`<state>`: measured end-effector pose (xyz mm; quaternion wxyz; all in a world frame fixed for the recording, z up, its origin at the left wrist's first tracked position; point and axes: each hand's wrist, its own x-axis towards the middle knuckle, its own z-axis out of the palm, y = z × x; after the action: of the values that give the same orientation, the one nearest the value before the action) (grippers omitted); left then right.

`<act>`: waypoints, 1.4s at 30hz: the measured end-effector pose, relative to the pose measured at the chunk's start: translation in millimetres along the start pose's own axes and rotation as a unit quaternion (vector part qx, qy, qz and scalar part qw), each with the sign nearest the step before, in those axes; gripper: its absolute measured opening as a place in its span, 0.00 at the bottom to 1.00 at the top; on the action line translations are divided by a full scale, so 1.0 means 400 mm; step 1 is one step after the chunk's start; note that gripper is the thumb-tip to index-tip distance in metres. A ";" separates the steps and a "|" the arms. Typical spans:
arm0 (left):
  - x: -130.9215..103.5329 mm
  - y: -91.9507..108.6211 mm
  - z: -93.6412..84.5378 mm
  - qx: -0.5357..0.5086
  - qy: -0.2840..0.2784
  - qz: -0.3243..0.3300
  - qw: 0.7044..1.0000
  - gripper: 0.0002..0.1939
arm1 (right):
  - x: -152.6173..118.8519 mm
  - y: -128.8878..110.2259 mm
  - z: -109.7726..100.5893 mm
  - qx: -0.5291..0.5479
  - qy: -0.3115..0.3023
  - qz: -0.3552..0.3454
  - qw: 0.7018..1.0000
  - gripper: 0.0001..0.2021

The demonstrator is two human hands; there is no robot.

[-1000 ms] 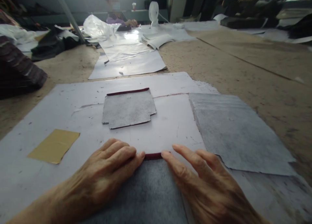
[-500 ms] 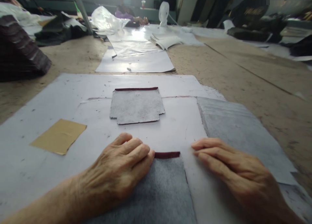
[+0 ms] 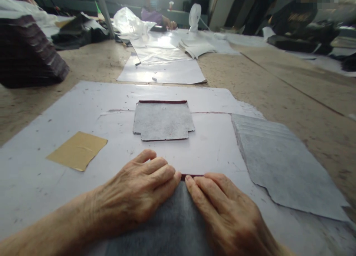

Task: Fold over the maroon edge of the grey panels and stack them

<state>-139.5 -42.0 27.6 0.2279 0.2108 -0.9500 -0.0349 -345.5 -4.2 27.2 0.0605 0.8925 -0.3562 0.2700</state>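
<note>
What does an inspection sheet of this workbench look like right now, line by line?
Surface: brown table under white sheets.
Job's things: grey felt piece with maroon folded edge; similar piece beyond.
Clutter: tan paper, grey stack, dark pile.
Grippers: left hand and right hand flat on felt, fingertips at the edge.
Cables: nothing seen.
Surroundings: another person at the far end, white spool.
</note>
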 end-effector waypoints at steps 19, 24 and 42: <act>-0.061 -0.044 -0.020 -0.068 0.023 -0.008 0.997 0.14 | 0.039 -0.019 0.006 -0.128 -0.086 -0.090 0.984 0.18; -0.056 -0.035 -0.021 -0.071 0.007 -0.014 0.997 0.12 | 0.089 -0.045 0.049 -0.084 0.008 -0.109 0.990 0.14; -0.117 -0.083 -0.070 -0.141 -0.017 -0.042 0.989 0.14 | 0.081 -0.019 0.057 0.014 -0.049 -0.078 0.996 0.17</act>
<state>-76.6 -51.8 27.8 0.2378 0.2151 -0.9296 -0.1817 -310.9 -25.1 25.5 0.0508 0.9305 -0.2844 0.2252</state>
